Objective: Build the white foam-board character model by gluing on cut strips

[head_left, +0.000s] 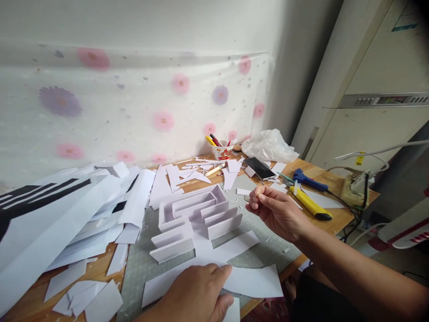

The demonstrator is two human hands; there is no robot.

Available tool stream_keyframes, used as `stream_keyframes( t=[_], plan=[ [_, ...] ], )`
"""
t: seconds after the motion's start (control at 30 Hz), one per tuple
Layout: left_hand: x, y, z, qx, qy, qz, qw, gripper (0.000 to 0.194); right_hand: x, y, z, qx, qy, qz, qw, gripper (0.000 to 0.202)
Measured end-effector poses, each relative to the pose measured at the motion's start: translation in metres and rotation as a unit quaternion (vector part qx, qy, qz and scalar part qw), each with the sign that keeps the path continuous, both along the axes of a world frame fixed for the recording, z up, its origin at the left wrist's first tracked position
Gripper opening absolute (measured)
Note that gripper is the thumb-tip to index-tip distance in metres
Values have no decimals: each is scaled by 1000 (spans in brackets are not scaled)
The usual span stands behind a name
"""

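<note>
My left hand lies on the flat white foam-board-like sheet at the near edge of the cutting mat, forefinger stretched out and thumb apart. Raised over the mat's right side, my right hand has its fingers pinched together; whatever may be in them is too small to tell. A short white strip shows just left of those fingertips, and I cannot tell whether they touch it. Between and beyond my hands stands a white model with low upright walls forming narrow channels, joined to a flat base.
White sheets and offcuts pile up at left. A yellow utility knife, blue glue gun and black phone lie right. Behind are a pen cup and plastic bag. A power strip with cables sits by the table's right edge.
</note>
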State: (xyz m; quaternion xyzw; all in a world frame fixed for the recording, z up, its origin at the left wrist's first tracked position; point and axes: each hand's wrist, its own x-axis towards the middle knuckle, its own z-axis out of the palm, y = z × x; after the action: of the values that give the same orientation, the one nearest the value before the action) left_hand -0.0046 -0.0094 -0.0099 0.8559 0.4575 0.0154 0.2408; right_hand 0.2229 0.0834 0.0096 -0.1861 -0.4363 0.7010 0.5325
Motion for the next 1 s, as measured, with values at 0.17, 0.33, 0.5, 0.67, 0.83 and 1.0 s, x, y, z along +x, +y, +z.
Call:
stream_keyframes(
  t=[0.17,0.33,0.5,0.67,0.83,1.0],
  plan=[
    [-1,-1,1,5,-1,-1,1000,42,-2,-2,2,-1,15,6,1000,12],
    [0,-3,5,8,1,4,1000,42,-3,-5,5,5,30,22,999,11],
    [3,-3,12,3,10,10,1000,41,-3,-7,8,0,30,21,999,10],
    [3,-3,16,-13,22,4,1000,41,-1,-5,8,-4,20,18,1000,9],
    [3,-2,17,-22,33,-2,999,43,0,-4,6,-7,-5,11,1000,7],
    [4,-3,16,-22,17,14,1000,40,1,-5,6,-13,-22,14,1000,14]
  ],
)
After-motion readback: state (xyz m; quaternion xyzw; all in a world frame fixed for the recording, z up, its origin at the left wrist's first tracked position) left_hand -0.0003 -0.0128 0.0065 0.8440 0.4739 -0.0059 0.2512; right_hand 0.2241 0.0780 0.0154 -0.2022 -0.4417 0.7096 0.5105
